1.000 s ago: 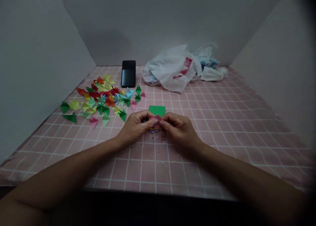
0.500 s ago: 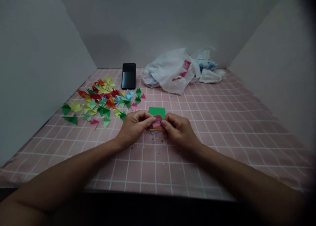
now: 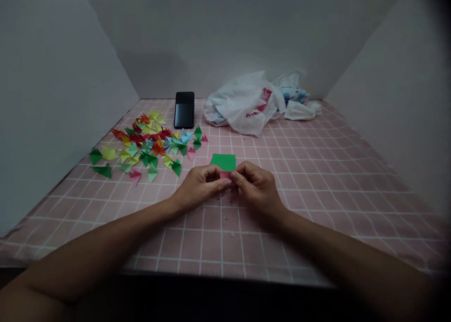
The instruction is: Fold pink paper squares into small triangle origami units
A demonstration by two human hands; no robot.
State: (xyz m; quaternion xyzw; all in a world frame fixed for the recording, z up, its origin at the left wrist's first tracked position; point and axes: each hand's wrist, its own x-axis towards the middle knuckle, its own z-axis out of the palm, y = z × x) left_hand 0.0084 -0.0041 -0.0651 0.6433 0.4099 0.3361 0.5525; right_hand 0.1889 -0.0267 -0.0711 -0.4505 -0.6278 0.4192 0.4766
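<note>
Between my two hands is a small piece of pink paper [image 3: 224, 174], mostly covered by my fingers. My left hand [image 3: 201, 185] pinches it from the left, the thumb lying along its lower edge. On the other side, the thumb and forefinger of my right hand [image 3: 256, 185] are closed on it. Just behind the hands lies a stack of coloured paper squares with a green sheet [image 3: 223, 161] on top; its near part is hidden by my hands.
Many small folded paper cranes [image 3: 155, 146] in several colours are spread at the left. A black phone [image 3: 184, 111] leans near the back wall. Crumpled white plastic bags [image 3: 243, 103] lie at the back on the pink checked tablecloth [image 3: 317, 181]. Walls rise on both sides.
My left thumb has slid rightward along the pink paper, close to my right fingertips. Less of the paper shows now, and it sits slightly lower.
</note>
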